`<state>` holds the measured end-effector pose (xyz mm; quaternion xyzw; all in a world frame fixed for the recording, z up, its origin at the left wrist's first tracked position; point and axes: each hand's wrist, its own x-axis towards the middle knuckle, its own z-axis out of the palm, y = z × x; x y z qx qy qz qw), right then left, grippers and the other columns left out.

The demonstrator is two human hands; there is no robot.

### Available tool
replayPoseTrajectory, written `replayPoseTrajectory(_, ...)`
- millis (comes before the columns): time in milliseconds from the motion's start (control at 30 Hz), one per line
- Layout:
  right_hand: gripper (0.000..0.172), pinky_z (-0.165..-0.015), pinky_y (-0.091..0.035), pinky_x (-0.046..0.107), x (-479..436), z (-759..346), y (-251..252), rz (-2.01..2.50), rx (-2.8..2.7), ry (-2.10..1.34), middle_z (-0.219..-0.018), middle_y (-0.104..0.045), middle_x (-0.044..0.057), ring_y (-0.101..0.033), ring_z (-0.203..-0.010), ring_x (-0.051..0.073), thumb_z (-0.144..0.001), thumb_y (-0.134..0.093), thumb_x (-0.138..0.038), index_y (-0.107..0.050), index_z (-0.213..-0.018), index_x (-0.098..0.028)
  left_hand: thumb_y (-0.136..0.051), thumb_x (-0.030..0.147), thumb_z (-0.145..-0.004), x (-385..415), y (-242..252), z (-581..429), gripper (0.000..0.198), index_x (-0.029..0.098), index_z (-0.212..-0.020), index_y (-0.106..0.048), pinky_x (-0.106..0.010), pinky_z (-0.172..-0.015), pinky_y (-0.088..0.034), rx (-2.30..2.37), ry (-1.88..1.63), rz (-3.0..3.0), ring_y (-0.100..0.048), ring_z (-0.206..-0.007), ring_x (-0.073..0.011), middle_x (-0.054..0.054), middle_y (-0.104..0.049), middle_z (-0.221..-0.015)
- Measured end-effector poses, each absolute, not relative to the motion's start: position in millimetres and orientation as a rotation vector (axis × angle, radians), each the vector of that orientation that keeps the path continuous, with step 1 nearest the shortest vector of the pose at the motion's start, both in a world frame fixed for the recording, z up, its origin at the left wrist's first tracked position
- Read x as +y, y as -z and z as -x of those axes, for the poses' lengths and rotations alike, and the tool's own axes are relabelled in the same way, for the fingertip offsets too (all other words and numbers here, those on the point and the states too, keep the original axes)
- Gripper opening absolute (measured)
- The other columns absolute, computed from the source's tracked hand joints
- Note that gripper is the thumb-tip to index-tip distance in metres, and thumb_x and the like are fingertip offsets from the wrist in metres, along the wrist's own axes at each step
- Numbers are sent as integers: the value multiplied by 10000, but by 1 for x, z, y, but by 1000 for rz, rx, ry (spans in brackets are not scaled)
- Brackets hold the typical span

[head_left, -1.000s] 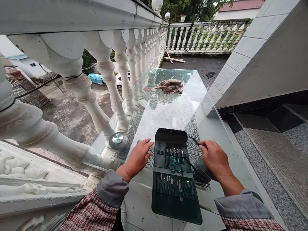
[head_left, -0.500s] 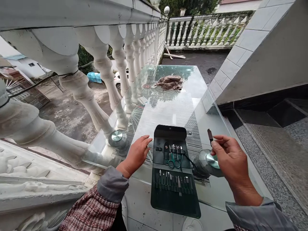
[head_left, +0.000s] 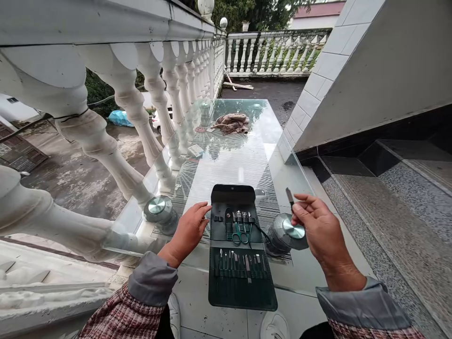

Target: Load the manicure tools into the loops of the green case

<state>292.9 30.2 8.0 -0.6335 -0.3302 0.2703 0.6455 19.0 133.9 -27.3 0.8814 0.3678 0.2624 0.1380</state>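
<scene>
A dark green manicure case (head_left: 240, 294) lies unfolded on the glass table (head_left: 226, 174), its near end toward me. Strapped in its upper half are green-handled scissors (head_left: 240, 237), nail clippers (head_left: 243, 217) and other implements; several slim metal tools (head_left: 231, 261) stand in the lower row of loops. My left hand (head_left: 187, 231) is open beside the case's left edge, fingertips at or very near it. To the right of the case, my right hand (head_left: 318, 230) pinches a small flat tool (head_left: 290, 195) with a greyish blade pointing up; the fingers hide its lower end.
Round metal-topped table supports (head_left: 158, 207) show beneath the glass at left and right. Farther along the table lie a crumpled brown cloth (head_left: 232, 124) and a small card (head_left: 195, 150). A white balustrade (head_left: 134, 113) borders the left side, stone steps (head_left: 356, 188) the right.
My view has turned a little to the right, so everything sits farther left in the picture. Both hands keep about the same places around the case; the small tool is still in my right hand.
</scene>
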Motion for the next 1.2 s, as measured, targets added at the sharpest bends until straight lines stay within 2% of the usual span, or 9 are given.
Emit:
replayPoseTrajectory(200,380,-513,-430,242,29,-289,-7,1577,-861,-679,-671,-507,-32,-482,-525,89,-708,-615,-395,-578,-1018,-180,-508,64,-799,131,23,-25,339,197,-1106,-553,-340,-879,-502,1039,-741,-2523,-576,-1007,-188,-61,-584,-1113)
replayPoseTrajectory(367,337,-585,-476,291,33,-284,9,1691,-849,-876,-705,-571,8,-536,-603,137,-627,-616,-440,-613,-832,-173,-544,100,-790,134,25,-30,331,201,-1105,-552,-369,-888,-484,1104,-762,-2472,-539,-1068,-221,-77,-539,-1200)
replayPoseTrajectory(467,314,-688,-485,322,33,-276,20,1684,-819,-913,-738,-596,16,-580,-694,169,-615,-612,-444,-593,-790,-184,-534,121,-795,138,23,-39,391,212,-1174,-499,-348,-827,-494,1146,-765,-2301,-594,-878,-172,-85,-540,-1190)
replayPoseTrajectory(633,290,-768,-485,347,30,-264,22,1596,-780,-965,-724,-607,15,-604,-761,189,-621,-620,-457,-555,-729,-197,-542,144,-771,148,22,-52,518,203,-1265,-395,-280,-716,-477,1185,-823,-2023,-543,-652,-103,-47,-580,-1040)
replayPoseTrajectory(700,305,-772,-497,353,30,-261,19,1550,-714,-1009,-724,-607,15,-611,-775,196,-595,-650,-458,-544,-714,-199,-544,168,-760,152,24,-53,406,194,-1160,-485,-271,-703,-464,1208,-845,-2009,-535,-643,-101,-30,-570,-976)
replayPoseTrajectory(767,318,-782,-505,356,32,-257,16,1503,-653,-1045,-719,-599,7,-615,-786,196,-574,-676,-450,-539,-715,-199,-524,205,-763,155,25,-52,178,184,-935,-567,-268,-690,-454,1241,-843,-2020,-543,-659,-117,-14,-559,-875)
replayPoseTrajectory(833,327,-791,-511,357,33,-255,15,1456,-604,-1073,-713,-588,-3,-616,-789,190,-565,-690,-440,-536,-722,-198,-489,240,-771,158,26,-49,94,185,-813,-552,-261,-643,-448,1278,-825,-1971,-541,-639,-131,-2,-551,-778)
replayPoseTrajectory(1067,304,-740,-524,339,39,-264,25,1433,-572,-978,-717,-565,-13,-599,-730,162,-623,-653,-422,-533,-781,-192,-453,308,-751,162,20,-32,167,203,-840,-547,-237,-548,-432,1271,-714,-1835,-517,-560,-136,29,-530,-653)
replayPoseTrajectory(1200,317,-612,-510,300,45,-271,27,1502,-614,-899,-752,-571,-4,-573,-653,145,-656,-621,-402,-528,-876,-194,-454,312,-760,165,18,-22,174,201,-858,-546,-235,-540,-437,1307,-727,-1845,-521,-552,-137,32,-529,-643)
